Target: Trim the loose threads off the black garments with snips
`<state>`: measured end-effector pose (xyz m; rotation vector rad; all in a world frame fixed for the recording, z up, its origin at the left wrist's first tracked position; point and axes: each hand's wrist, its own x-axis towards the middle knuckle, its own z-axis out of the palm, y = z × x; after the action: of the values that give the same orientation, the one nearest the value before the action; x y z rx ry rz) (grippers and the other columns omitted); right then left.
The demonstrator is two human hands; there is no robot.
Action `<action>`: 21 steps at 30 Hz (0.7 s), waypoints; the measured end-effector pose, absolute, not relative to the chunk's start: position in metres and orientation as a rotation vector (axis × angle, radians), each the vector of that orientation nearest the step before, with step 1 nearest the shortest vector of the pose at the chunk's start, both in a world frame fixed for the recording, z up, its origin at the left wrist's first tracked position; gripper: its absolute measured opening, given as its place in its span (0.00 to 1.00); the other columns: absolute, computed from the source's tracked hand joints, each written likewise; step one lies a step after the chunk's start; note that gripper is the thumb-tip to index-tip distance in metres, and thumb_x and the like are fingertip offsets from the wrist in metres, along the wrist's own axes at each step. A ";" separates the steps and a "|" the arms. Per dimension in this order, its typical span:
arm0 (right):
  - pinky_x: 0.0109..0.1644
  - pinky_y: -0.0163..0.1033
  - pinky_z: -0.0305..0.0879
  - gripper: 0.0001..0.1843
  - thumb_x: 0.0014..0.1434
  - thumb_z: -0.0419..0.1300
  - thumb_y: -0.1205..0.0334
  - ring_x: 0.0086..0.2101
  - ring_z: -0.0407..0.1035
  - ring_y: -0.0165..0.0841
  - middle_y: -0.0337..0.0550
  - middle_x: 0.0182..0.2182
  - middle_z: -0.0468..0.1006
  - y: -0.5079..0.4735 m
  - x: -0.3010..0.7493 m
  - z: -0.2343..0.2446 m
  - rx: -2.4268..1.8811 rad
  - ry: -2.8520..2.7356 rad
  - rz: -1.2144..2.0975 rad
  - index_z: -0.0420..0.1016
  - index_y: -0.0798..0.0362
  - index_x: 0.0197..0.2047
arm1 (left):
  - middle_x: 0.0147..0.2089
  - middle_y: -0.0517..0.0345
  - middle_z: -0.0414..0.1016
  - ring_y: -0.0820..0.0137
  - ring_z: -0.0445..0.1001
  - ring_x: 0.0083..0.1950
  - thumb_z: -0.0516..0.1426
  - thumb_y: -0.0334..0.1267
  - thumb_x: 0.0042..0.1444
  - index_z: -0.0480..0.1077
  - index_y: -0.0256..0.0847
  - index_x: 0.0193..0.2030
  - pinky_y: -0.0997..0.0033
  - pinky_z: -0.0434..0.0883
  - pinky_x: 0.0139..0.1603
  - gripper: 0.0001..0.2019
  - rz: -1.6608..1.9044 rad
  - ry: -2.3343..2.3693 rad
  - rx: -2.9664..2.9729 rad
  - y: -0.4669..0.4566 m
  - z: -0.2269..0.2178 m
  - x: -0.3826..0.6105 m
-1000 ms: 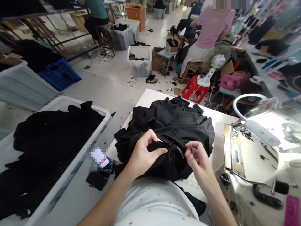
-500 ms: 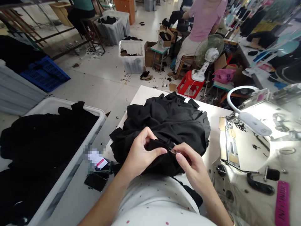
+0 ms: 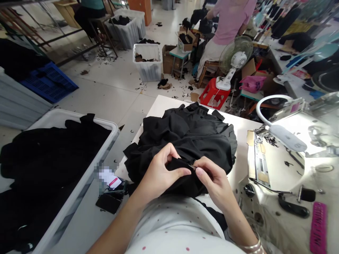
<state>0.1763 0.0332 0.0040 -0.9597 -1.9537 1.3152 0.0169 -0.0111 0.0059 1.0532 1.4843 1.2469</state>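
Black fabric (image 3: 185, 130) leaves a gap beside the sewing machine (image 3: 293, 180).

I have the cloth (image 3: 182, 130) heaped on my white table (image 3: 156, 106). Left of the cloth, a phone (image 3: 108, 203) lies on a grey surface (image 3: 84, 213). Beyond the cloth, I see the floor (image 3: 108, 90), bearing a bin (image 3: 148, 68), a red stool (image 3: 210, 92) and scraps (image 3: 164, 84).
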 end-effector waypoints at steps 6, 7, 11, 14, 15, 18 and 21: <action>0.27 0.32 0.52 0.12 0.60 0.51 0.56 0.25 0.55 0.27 0.38 0.25 0.64 0.032 0.180 -0.003 -0.981 -1.722 1.433 0.67 0.53 0.30 | 0.24 0.67 0.64 0.77 0.63 0.26 0.64 0.38 0.39 0.53 0.41 0.25 0.78 0.60 0.28 0.19 1.308 1.482 1.020 -0.010 0.002 0.017; 0.27 0.32 0.53 0.11 0.60 0.51 0.56 0.25 0.55 0.27 0.38 0.26 0.65 0.031 0.181 -0.005 -0.989 -1.699 1.455 0.67 0.53 0.31 | 0.24 0.66 0.65 0.77 0.64 0.27 0.63 0.38 0.39 0.52 0.41 0.24 0.78 0.61 0.29 0.19 1.329 1.475 1.011 -0.010 0.000 0.017; 0.27 0.31 0.54 0.10 0.59 0.52 0.56 0.25 0.56 0.27 0.37 0.25 0.65 0.028 0.183 -0.012 -1.024 -1.738 1.425 0.68 0.53 0.32 | 0.26 0.65 0.69 0.76 0.67 0.28 0.62 0.37 0.42 0.51 0.41 0.25 0.78 0.64 0.31 0.19 1.377 1.376 0.960 -0.010 -0.004 0.017; 0.29 0.32 0.55 0.09 0.59 0.52 0.58 0.27 0.58 0.28 0.38 0.26 0.65 0.025 0.179 -0.014 -1.027 -1.772 1.334 0.68 0.53 0.32 | 0.25 0.66 0.67 0.78 0.64 0.26 0.63 0.37 0.41 0.50 0.41 0.25 0.80 0.63 0.28 0.20 1.400 1.340 0.933 -0.010 -0.006 0.018; 0.30 0.32 0.56 0.09 0.59 0.52 0.58 0.27 0.59 0.28 0.38 0.27 0.66 0.025 0.177 -0.014 -1.019 -1.778 1.308 0.68 0.53 0.32 | 0.24 0.67 0.66 0.79 0.63 0.25 0.63 0.36 0.41 0.51 0.41 0.25 0.81 0.62 0.26 0.20 1.407 1.340 0.929 -0.010 -0.006 0.019; 0.30 0.32 0.55 0.08 0.59 0.52 0.60 0.27 0.59 0.28 0.38 0.27 0.65 0.026 0.171 -0.012 -0.990 -1.800 1.245 0.67 0.54 0.31 | 0.22 0.68 0.64 0.82 0.59 0.23 0.64 0.36 0.40 0.51 0.40 0.25 0.83 0.60 0.24 0.20 1.410 1.329 0.910 -0.009 -0.005 0.020; 0.29 0.32 0.55 0.08 0.59 0.53 0.61 0.26 0.59 0.27 0.38 0.25 0.65 0.027 0.168 -0.009 -0.974 -1.815 1.211 0.67 0.54 0.30 | 0.22 0.70 0.62 0.83 0.58 0.22 0.64 0.36 0.41 0.51 0.40 0.24 0.84 0.59 0.23 0.20 1.406 1.305 0.893 -0.009 -0.004 0.019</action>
<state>0.1680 0.0271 -0.0092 -0.9737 -1.8153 1.2111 0.0190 -0.0090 -0.0036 0.8930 1.3047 1.4062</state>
